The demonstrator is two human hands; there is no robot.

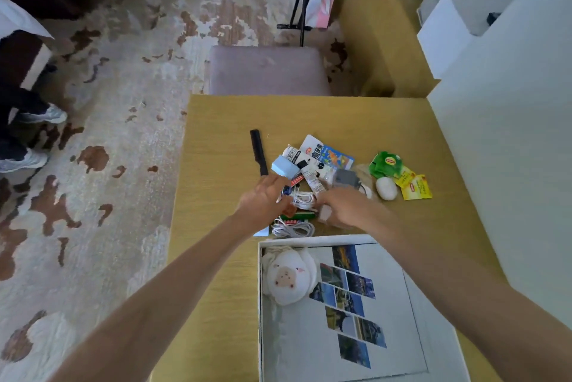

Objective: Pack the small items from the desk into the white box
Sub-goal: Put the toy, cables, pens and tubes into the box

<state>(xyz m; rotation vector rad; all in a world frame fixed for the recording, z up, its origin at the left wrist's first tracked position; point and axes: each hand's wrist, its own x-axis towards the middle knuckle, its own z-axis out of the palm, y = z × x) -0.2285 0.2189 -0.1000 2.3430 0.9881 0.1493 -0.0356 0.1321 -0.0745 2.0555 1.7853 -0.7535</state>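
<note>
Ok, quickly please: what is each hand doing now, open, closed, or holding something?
Left hand: over the white cable, fingers curled; a grip cannot be told.
Right hand: blurred, beside the same cable; a grip cannot be told.

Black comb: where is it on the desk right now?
In the head view, the black comb lies flat on the desk at the left edge of the item pile, just left of the light blue box and beyond the left hand.

My desk [216, 146] is yellow wood; at twelve o'clock a mauve stool [266, 70], at nine a mottled brown-and-cream carpet [123, 78] (daylit), at three a white wall [510, 134].
</note>
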